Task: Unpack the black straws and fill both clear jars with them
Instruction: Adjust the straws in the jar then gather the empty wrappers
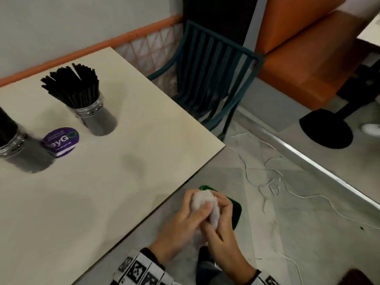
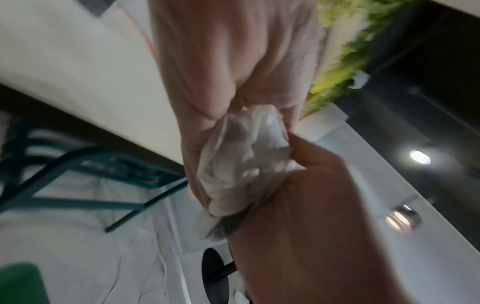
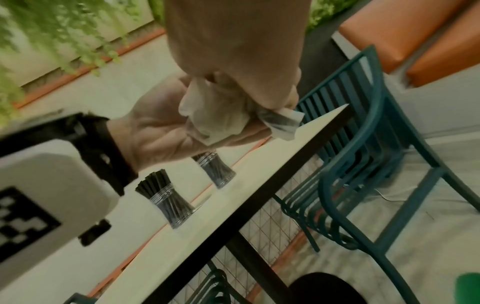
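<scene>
Two clear jars stand on the cream table [image 1: 115, 182], both packed with black straws: one jar [image 1: 96, 118] at the back, the other jar [image 1: 18, 149] at the left edge of the head view. Both jars also show in the right wrist view, one jar [image 3: 172, 207] nearer and one jar [image 3: 218, 172] farther. Off the table's right corner, my left hand [image 1: 185, 219] and right hand [image 1: 222, 223] grip a crumpled clear plastic wrapper [image 1: 205, 204] between them. The wrapper [image 2: 244, 164] is bunched into a ball.
A purple round sticker [image 1: 61, 140] lies on the table between the jars. A green bin [image 1: 236, 212] sits on the floor under my hands. A teal slatted chair [image 1: 209, 79] stands beyond the table corner, an orange bench [image 1: 308, 58] farther right. White string [image 1: 267, 182] trails over the floor.
</scene>
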